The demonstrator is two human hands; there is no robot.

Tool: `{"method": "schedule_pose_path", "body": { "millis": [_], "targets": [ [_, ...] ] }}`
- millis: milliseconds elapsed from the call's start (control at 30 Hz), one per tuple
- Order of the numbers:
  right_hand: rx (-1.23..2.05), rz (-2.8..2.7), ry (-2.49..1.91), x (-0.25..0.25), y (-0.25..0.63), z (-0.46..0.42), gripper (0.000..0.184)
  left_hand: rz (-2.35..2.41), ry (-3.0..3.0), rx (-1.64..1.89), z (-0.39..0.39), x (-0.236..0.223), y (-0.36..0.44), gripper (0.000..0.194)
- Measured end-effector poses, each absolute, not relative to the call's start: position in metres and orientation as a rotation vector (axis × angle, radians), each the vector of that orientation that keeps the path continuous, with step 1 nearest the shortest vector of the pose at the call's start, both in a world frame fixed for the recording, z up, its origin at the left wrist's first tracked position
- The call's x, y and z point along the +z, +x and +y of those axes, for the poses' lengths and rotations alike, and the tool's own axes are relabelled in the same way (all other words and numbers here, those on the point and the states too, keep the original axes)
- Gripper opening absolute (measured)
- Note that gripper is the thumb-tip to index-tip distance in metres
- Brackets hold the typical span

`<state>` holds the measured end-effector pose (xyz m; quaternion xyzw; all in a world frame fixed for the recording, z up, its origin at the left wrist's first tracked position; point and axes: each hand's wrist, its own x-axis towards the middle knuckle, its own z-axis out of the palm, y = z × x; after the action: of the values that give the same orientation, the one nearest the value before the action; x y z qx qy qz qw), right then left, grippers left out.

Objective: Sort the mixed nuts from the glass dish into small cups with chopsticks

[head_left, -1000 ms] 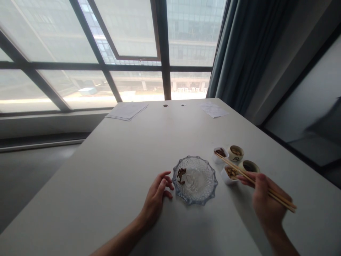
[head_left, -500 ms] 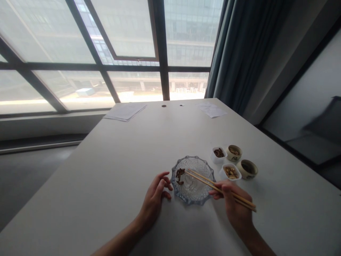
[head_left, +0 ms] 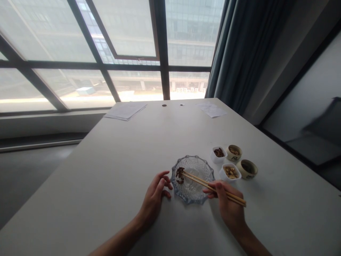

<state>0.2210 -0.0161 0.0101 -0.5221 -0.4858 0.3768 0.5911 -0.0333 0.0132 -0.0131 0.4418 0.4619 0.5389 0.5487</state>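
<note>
- right hand (head_left: 229, 202) pinches wooden chopsticks (head_left: 210, 186), hands well apart; tips at dark food pieces (head_left: 180, 174) on a cut-glass plate (head_left: 195, 202);
- left hand (head_left: 153, 201) rests open on the desk (head_left: 106, 170), just beside the plate;
- two white dishes (head_left: 230, 172) and two ceramic cups (head_left: 247, 169) hold food right of the plate;
- papers (head_left: 125, 111) lie at the far edge;
</note>
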Motion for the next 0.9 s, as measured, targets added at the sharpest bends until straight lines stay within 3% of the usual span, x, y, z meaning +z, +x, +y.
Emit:
{"method": "schedule_pose_path", "body": {
  "millis": [233,500,900],
  "targets": [
    [0.766,-1.130,-1.215,0.011,0.223,-0.016,0.045,1.102,1.052,1.281,0.013,-0.012,-0.033,0.047],
    [0.244,-1.010,-1.330,0.035,0.284,-0.005,0.043,1.105,1.055,1.279,0.012,-0.014,-0.034,0.047],
    [0.245,-1.061,-1.242,0.038,0.282,-0.007,0.034,1.090,1.035,1.283,0.014,-0.016,-0.035,0.045]
  ]
}}
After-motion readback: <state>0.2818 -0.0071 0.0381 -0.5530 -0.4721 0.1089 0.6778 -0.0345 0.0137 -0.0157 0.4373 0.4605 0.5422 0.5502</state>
